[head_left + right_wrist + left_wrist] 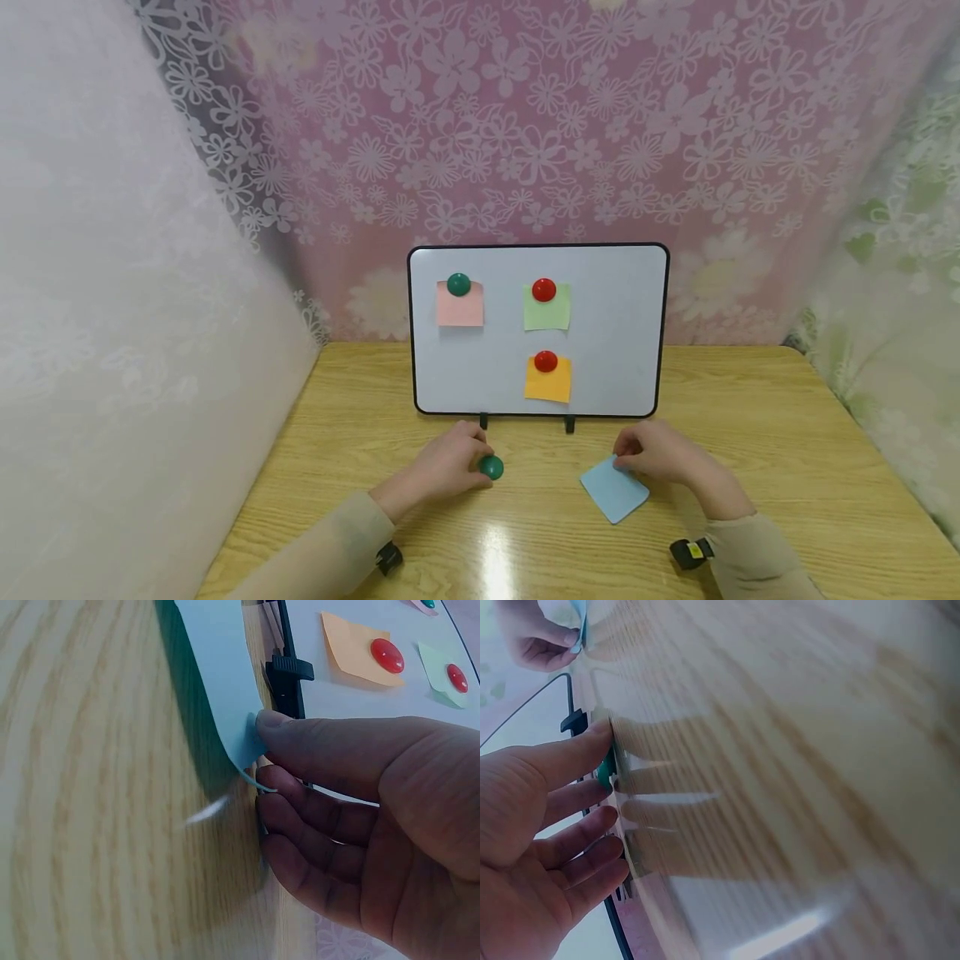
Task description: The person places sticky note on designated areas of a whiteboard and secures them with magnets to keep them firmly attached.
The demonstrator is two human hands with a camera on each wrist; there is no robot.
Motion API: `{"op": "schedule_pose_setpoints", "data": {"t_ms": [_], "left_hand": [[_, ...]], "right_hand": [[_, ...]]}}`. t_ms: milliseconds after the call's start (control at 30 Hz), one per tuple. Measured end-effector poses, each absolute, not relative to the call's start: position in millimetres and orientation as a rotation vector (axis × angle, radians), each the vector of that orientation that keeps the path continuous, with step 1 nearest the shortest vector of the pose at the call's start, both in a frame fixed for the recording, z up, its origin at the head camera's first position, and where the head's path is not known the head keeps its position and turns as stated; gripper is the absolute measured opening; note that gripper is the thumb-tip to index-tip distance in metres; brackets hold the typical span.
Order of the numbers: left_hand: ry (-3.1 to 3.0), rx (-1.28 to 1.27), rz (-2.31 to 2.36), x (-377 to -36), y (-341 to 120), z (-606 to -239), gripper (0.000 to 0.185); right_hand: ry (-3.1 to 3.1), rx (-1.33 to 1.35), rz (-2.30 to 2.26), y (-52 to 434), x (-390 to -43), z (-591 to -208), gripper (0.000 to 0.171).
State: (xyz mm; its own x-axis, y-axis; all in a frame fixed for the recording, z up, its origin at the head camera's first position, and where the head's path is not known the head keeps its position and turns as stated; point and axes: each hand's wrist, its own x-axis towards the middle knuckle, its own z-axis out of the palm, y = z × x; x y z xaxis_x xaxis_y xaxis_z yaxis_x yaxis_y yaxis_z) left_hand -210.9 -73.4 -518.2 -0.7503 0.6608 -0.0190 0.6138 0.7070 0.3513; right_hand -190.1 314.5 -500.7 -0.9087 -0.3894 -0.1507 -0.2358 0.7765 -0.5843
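Note:
My left hand (pixel 448 462) is low at the table in front of the whiteboard, thumb and index finger on either side of a round green magnet (pixel 492 467). In the left wrist view the magnet (pixel 605 774) shows partly between the thumb and index finger, the other fingers being loosely bent. My right hand (pixel 660 452) pinches the upper corner of a square blue sticky note (pixel 613 492) between thumb and fingers. Seen from the right wrist, the note (pixel 217 671) curves up from the table at the pinched corner.
A black-framed whiteboard (pixel 487 367) stands upright on small black feet (pixel 570 425). It carries a pink note (pixel 461 312) under a green magnet (pixel 459 284), and green (pixel 547 317) and orange (pixel 547 389) notes under red magnets (pixel 544 289). Patterned curtains (pixel 525 125) surround the wooden table (pixel 360 383).

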Motion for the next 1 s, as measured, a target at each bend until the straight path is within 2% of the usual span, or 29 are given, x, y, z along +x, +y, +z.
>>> {"op": "schedule_pose_setpoints", "data": {"t_ms": [600,1000], "left_hand": [[2.762,1.056,0.508,-211.2,-72.3,-517.3,0.030],[2.751,1.057,0.516,-210.5,-73.0,-517.0,0.032]], "right_hand": [[2.727,-0.472,-0.833,313.7,-190.2,-503.8,0.011],[2.733,-0.466,-0.840,313.1,-189.1,-503.4,0.012]]}}
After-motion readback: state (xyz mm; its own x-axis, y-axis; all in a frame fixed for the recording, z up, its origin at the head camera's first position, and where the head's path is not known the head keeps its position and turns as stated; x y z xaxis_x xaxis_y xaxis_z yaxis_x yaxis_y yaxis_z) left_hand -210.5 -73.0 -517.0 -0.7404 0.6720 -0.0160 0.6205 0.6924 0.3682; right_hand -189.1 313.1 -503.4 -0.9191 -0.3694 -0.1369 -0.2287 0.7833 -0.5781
